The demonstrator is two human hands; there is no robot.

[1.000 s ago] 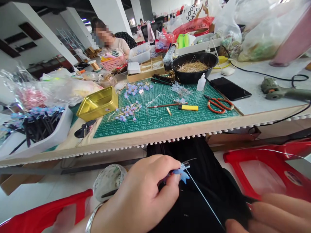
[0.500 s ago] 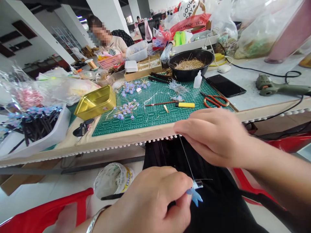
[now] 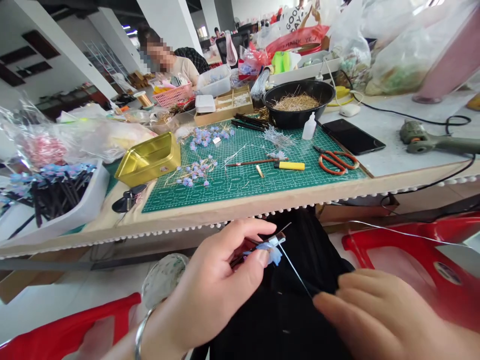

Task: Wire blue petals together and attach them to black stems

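My left hand [image 3: 217, 280], with a silver bangle at the wrist, pinches a blue flower [image 3: 273, 254] between thumb and fingers above my dark lap. A dark stick runs back from the flower under the fingers. At the flower's base sits a small pale, shiny piece [image 3: 276, 240] with a thin end sticking out. From there a taut thin strand, thread or wire [image 3: 296, 273], runs down to my right hand [image 3: 378, 310]. That hand is closed on the strand at its fingertips and somewhat blurred.
On the green cutting mat [image 3: 240, 182] lie blue flower stems [image 3: 197, 172], a yellow lighter [image 3: 291, 165] and orange-handled scissors [image 3: 337, 162]. A gold tin [image 3: 150, 160], black bowl [image 3: 273, 112], phone [image 3: 354, 136] and glue gun [image 3: 431, 140] stand around it. Red stools flank my lap. Another person sits across.
My right hand has swung from above the flower down to the lower right, carrying the strand. My left hand has risen and turned, showing the flower and stick more plainly.
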